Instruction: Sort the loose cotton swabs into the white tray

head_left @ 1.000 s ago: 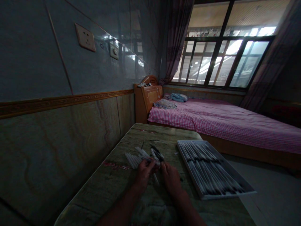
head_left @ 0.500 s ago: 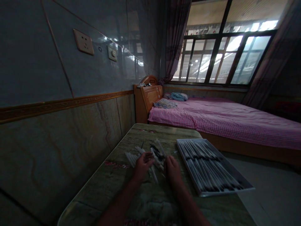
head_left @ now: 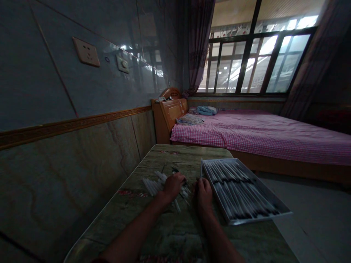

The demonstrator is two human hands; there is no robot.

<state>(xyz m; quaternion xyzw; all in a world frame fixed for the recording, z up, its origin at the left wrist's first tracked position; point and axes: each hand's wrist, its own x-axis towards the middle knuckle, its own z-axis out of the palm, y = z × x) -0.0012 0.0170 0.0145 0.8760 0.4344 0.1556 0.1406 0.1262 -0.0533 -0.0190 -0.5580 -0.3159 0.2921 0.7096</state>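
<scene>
My right hand point(head_left: 204, 193) is closed around a thin, pale, clear-looking tube point(head_left: 202, 168), which sticks up from the fingers beside the tray. My left hand point(head_left: 173, 187) is over the loose pile, its fingers curled together; a small dark bit shows at the fingertips, too small to name. Left of that hand lie several loose clear tubes point(head_left: 150, 186). Small dark pieces point(head_left: 175, 170) lie just beyond it. To the right, a shallow white tray point(head_left: 274, 195) holds rows of slim clear sticks with dark ends point(head_left: 244, 199).
Everything rests on a marble-patterned table point(head_left: 170, 233) with rounded corners. A tiled wall point(head_left: 115, 153) runs along the left. Behind the table stands a bed point(head_left: 246, 135) with a pink checked cover and a wooden headboard point(head_left: 171, 113).
My left hand has moved right and turned over the pile, fingers now pointing right. My right hand has shifted slightly right, and its tube now stands more upright. The view has shifted a little.
</scene>
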